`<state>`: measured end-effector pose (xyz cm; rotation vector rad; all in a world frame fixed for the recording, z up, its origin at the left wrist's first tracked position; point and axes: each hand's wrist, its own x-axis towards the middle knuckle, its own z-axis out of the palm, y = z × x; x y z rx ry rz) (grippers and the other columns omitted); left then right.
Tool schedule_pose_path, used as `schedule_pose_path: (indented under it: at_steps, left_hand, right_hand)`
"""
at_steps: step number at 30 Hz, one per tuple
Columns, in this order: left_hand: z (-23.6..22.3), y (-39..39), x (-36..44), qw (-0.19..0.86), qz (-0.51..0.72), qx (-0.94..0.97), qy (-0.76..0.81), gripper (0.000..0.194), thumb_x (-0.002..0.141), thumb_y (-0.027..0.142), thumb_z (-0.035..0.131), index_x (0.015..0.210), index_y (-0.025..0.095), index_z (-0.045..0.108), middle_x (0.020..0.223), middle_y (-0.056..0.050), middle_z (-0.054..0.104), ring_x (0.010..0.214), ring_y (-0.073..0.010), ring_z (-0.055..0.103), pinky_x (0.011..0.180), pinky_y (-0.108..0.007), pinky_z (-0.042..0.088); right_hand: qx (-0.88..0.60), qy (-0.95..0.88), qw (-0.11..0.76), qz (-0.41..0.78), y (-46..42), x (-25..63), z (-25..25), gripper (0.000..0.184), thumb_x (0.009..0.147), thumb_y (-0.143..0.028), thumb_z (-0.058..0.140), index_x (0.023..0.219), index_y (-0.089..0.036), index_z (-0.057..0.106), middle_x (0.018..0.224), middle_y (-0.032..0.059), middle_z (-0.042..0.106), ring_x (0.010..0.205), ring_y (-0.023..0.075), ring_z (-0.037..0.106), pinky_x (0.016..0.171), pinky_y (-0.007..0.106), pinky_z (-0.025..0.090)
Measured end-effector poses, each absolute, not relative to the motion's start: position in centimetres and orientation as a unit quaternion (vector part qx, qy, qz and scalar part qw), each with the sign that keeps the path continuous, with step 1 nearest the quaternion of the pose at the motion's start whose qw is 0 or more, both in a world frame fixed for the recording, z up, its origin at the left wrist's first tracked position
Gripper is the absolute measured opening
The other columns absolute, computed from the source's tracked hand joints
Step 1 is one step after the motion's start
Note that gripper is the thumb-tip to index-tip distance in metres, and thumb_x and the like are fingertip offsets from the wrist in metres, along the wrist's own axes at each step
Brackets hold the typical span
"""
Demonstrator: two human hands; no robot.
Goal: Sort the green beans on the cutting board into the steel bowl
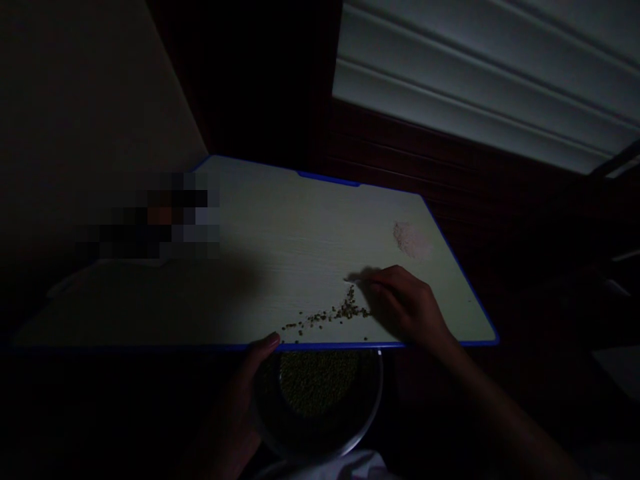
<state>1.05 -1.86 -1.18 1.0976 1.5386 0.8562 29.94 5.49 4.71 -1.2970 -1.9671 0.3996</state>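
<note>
The scene is very dark. My left hand (245, 393) grips the rim of a metal bowl (367, 407) held just below the near edge of a white board with a blue rim (350, 345). The bowl holds green beans (317, 380). My right hand (403, 303) rests on the board with its fingers together and curved, touching a line of scattered green beans (330, 315) that trails toward the near edge above the bowl. Nothing shows inside that hand.
A small pinkish-white pile of grains (411, 240) lies at the board's far right. A blurred dark patch (160, 217) sits at the board's left. Behind stand a dark wooden wall and a pale moulded panel (475, 73).
</note>
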Motion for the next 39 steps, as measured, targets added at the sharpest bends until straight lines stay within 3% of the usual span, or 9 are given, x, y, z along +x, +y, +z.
schedule_pose_path:
  at_steps: [8,18,25,30,39]
  left_hand:
    - [-1.8,-1.9,1.0,0.515,0.38,0.43,0.637,0.06,0.072,0.04,0.075,0.128,0.021,0.063,0.142,-0.014,0.067,0.139,-0.0364,0.053,0.123,-0.052,0.028]
    - [-1.0,-1.7,1.3,0.534,0.377,0.409,0.636,0.059,0.071,0.048,0.074,0.124,0.022,0.064,0.128,-0.014,0.075,0.122,-0.0357,0.068,0.113,-0.05,0.045]
    - [-1.8,-1.7,0.8,0.499,0.386,0.418,0.654,0.061,0.067,0.047,0.077,0.123,0.023,0.067,0.139,-0.013,0.069,0.135,-0.0401,0.056,0.12,-0.054,0.033]
    - [-1.6,-1.7,1.0,0.528,0.384,0.412,0.636,0.062,0.067,0.044,0.077,0.123,0.023,0.064,0.133,-0.013,0.072,0.129,-0.038,0.062,0.118,-0.053,0.037]
    - [-1.5,-1.7,1.1,0.521,0.401,0.417,0.627,0.059,0.066,0.045,0.077,0.12,0.023,0.065,0.134,-0.012,0.071,0.131,-0.0379,0.06,0.118,-0.05,0.038]
  right_hand:
    - [-0.493,-0.766,0.348,0.22,2.9,29.5,5.3,0.025,0.1,-0.024,0.055,0.117,-0.031,0.072,0.107,0.0051,0.074,0.104,0.022,0.067,0.087,0.04,0.056]
    - [-0.597,-0.663,0.395,0.219,1.4,32.2,4.6,0.019,0.098,-0.034,0.061,0.111,-0.029,0.073,0.106,0.0031,0.074,0.096,0.0204,0.069,0.083,0.036,0.055]
    - [-0.608,-0.669,0.374,0.209,0.9,32.9,4.6,0.021,0.096,-0.038,0.063,0.11,-0.026,0.074,0.1,0.0046,0.075,0.091,0.0213,0.07,0.078,0.034,0.055]
    - [-0.606,-0.677,0.367,0.202,0.5,32.4,4.7,0.018,0.095,-0.036,0.062,0.105,-0.028,0.075,0.09,0.0025,0.074,0.078,0.0191,0.069,0.065,0.03,0.053]
    - [-0.582,-0.717,0.323,0.208,0.2,32.6,4.6,0.018,0.092,-0.033,0.064,0.105,-0.026,0.075,0.089,0.0019,0.078,0.076,0.0184,0.073,0.067,0.029,0.057]
